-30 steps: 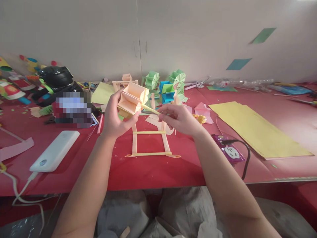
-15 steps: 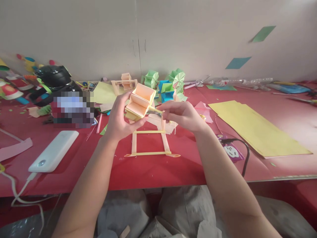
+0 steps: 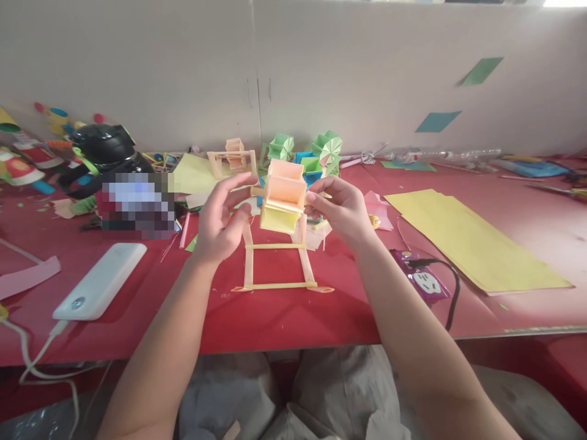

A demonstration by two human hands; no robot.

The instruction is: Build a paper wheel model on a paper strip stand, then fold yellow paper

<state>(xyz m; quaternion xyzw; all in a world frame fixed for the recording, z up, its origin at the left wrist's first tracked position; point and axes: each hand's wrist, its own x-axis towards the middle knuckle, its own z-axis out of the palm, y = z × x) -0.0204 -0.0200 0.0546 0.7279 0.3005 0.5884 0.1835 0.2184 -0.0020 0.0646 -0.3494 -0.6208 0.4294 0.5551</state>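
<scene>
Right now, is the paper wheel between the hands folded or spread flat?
Folded: the paper wheel shows raised peach walls with a recess between them, and yellow paper below.

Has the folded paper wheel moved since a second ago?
Yes, the paper wheel has shifted to the right, judged against the stick frame: it was above the frame's left side, and now sits farther across.

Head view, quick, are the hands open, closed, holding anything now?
Left hand: partly open, thumb apart from fingers, beside the pleated paper wheel; contact with its axle can't be told.
Right hand: closed, pinching the wheel's axle at its right side.
</scene>
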